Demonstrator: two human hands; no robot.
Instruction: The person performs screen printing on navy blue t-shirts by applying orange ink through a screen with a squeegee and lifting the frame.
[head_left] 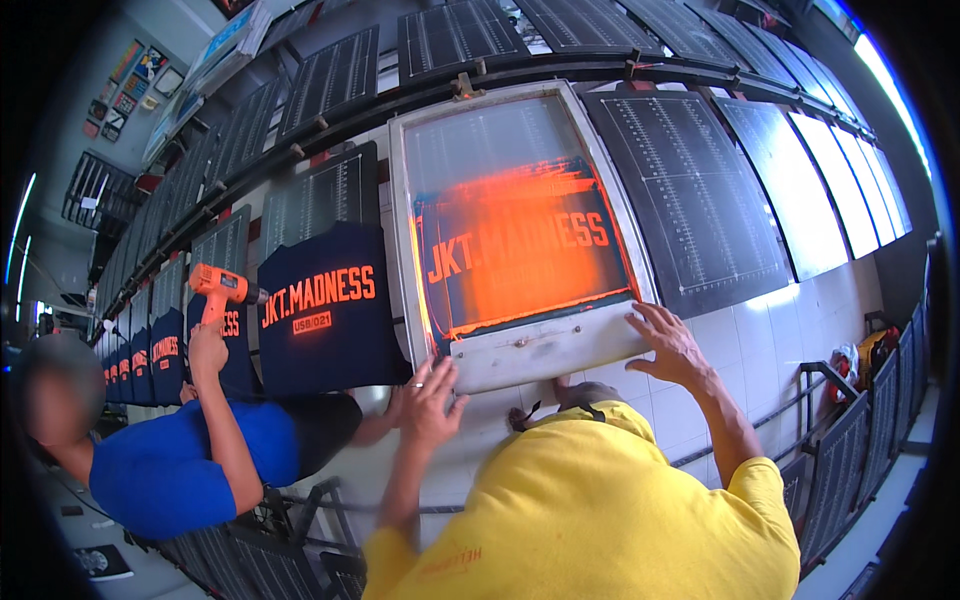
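A screen-printing frame (560, 362) with a pale metal border lies in front of me. Bright orange ink (530, 270) is spread over its mesh, and block lettering shows through it. By the near left corner is my left hand (432, 405), its fingers apart, the tips at the border. My right hand (668, 345) spreads its fingers at the near right corner, seeming to touch the edge. Neither hand holds anything that I can see. What lies beneath the mesh is mostly hidden. Left of the frame, a navy T-shirt (325, 350) with orange lettering lies on a board.
At the left, a co-worker in a blue shirt (180, 470) holds an orange heat gun (222, 287) toward the printed shirts. Dark printing boards (690, 190) line the table to the right, and more stand along a rail (460, 92) behind. Racked boards (840, 450) stand at lower right.
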